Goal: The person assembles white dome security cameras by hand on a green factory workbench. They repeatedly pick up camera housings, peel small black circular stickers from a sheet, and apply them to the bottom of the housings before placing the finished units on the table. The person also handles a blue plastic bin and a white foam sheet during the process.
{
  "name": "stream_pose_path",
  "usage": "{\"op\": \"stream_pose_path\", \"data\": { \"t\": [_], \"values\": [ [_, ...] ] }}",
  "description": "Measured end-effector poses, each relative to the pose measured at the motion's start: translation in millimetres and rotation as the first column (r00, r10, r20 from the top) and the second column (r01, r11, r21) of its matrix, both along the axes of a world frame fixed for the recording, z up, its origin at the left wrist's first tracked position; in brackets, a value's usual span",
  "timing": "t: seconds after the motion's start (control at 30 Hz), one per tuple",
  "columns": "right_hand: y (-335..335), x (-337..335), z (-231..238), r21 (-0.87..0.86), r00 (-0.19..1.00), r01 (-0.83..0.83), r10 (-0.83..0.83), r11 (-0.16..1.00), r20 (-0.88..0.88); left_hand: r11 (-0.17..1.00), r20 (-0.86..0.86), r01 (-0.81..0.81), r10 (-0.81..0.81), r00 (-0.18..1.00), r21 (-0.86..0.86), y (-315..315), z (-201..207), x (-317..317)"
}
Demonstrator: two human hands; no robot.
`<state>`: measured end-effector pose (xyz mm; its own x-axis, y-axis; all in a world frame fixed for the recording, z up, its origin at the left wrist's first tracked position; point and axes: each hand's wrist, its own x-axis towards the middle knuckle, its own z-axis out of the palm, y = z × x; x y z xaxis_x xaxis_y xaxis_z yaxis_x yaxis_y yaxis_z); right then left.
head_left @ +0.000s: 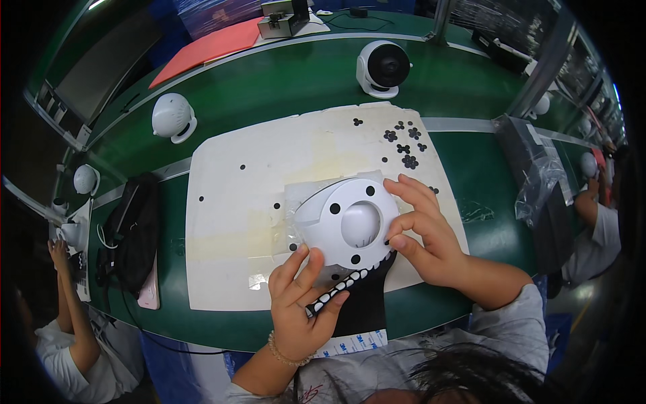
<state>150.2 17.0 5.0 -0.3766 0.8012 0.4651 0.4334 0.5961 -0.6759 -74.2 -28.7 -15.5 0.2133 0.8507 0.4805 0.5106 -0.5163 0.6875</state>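
Observation:
A white plastic housing (324, 225) with a round opening lies on the cardboard in front of me. Black round pads (356, 259) sit on its ring-shaped face. My left hand (296, 316) grips a rolled-over black pad sheet (347, 285) with a row of white spots, its fingertips against the housing's lower left edge. At the ring's right edge, my right hand (434, 246) pinches a small black pad (387, 242) between thumb and index finger. The sheet's black lower part (363, 303) hangs toward me.
Loose black pads (410, 161) cluster on the cardboard (229, 236), upper right. Two white cameras (172, 118) (382, 67) stand behind it on the green table. A black bag (131, 229) and pink phone (149, 289) lie left; a grey box (521, 151) stands right. People work on both sides.

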Motion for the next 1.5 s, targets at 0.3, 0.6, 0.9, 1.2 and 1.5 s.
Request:
{"op": "stream_pose_path", "data": {
  "t": [0.3, 0.6, 0.9, 1.2, 1.5],
  "values": [
    [19, 16, -25, 0.437, 0.993, -0.097, 0.057, 0.894, 0.105, 1.0, -0.018, -0.005, 0.005, 1.0, -0.009, -1, -1, 0],
    [10, 7, -23, -0.18, 0.885, -0.067, -0.025, 0.981, -0.465, 1.0, 0.028, -0.005, 0.005, 1.0, -0.012, -1, -1, 1],
    [68, 10, 27, -0.624, 0.767, -0.344, -0.173, 0.701, -0.618, 0.99, 0.151, 0.112, -0.098, 0.984, -0.087, -2, 13, -16],
    [238, -13, -59, 0.666, 0.69, 0.158, -0.564, 0.729, 0.454, 0.853, 0.461, 0.186, 0.071, 0.885, -0.488, -12, 10, -59],
    [258, -178, -17, 0.07, 0.442, 0.018, -0.07, 0.997, 0.894, 0.924, 0.31, 0.196, -0.09, 0.946, -0.329, -13, -7, -103]
  ]
}}
